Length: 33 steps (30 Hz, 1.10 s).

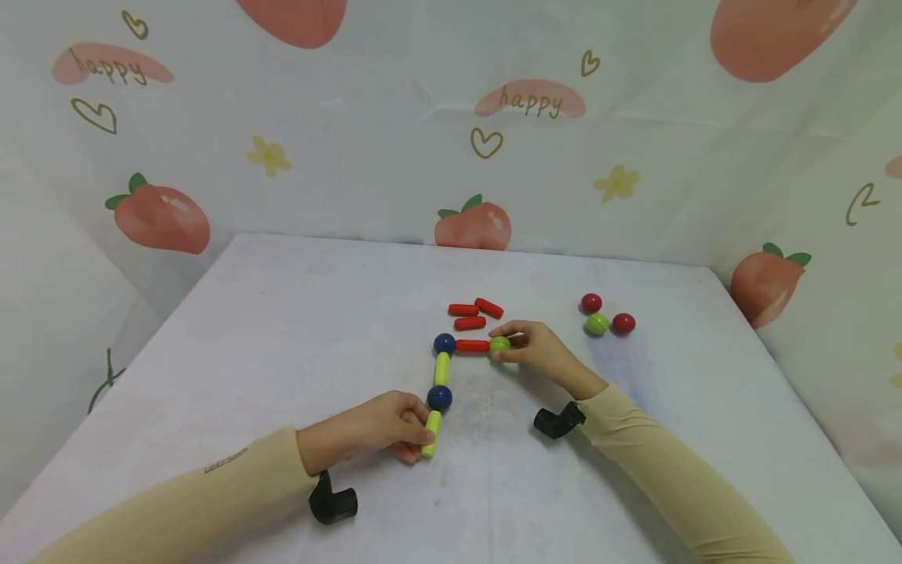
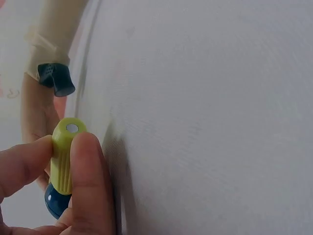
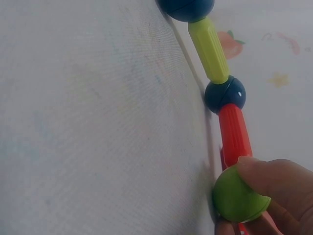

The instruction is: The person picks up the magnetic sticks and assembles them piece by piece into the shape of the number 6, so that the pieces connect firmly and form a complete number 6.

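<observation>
In the head view a joined chain of rods and balls lies on the table. My left hand (image 1: pixel 391 423) pinches the near yellow-green rod (image 1: pixel 431 435), whose far end meets a dark blue ball (image 1: pixel 440 398). From that ball a second yellow-green rod (image 1: pixel 441 368) runs to another blue ball (image 1: pixel 445 343). A red rod (image 1: pixel 472 345) leads right from there to a green ball (image 1: pixel 499 345). Thumb and fingers of my right hand (image 1: pixel 539 354) hold this green ball. In the left wrist view the held rod (image 2: pixel 62 156) shows a silvery disc at its free end.
Behind the chain lie several loose red rods, one being the nearest red rod (image 1: pixel 470 323). Farther right sit two red balls (image 1: pixel 623 323) and a loose green ball (image 1: pixel 597 324). A patterned cloth (image 1: pixel 366 157) hangs behind the white table (image 1: pixel 317 313).
</observation>
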Available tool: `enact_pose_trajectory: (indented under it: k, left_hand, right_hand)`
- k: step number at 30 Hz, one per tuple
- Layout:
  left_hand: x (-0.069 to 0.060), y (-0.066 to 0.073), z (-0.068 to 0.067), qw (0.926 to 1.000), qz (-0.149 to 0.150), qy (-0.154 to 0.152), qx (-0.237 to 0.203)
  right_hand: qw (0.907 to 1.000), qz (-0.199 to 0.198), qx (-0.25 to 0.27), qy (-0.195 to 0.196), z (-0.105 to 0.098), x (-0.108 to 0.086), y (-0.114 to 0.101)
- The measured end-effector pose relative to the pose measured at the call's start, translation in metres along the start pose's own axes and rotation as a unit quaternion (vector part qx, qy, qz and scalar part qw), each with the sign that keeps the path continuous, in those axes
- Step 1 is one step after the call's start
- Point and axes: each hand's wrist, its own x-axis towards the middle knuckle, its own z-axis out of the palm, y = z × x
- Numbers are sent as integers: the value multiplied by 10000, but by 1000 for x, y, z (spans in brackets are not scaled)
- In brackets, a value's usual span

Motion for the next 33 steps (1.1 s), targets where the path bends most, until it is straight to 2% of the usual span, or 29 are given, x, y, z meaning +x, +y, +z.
enact_pose_trajectory:
  k: [5, 13, 25, 33]
  left_hand:
    - [2, 2, 1, 9997, -186, 58, -134]
    - [5, 5, 2, 9986, -436, 97, -279]
    - [7, 7, 1, 9955, -567, -20, -763]
    - [5, 8, 2, 9953, -604, 65, -755]
  right_hand:
    - [9999, -116, 37, -8, 0, -1, 1]
    - [10000, -47, 49, -1, 0, -2, 0]
    - [10000, 36, 6, 15, 0, -1, -1]
    - [10000, 16, 4, -4, 0, -1, -2]
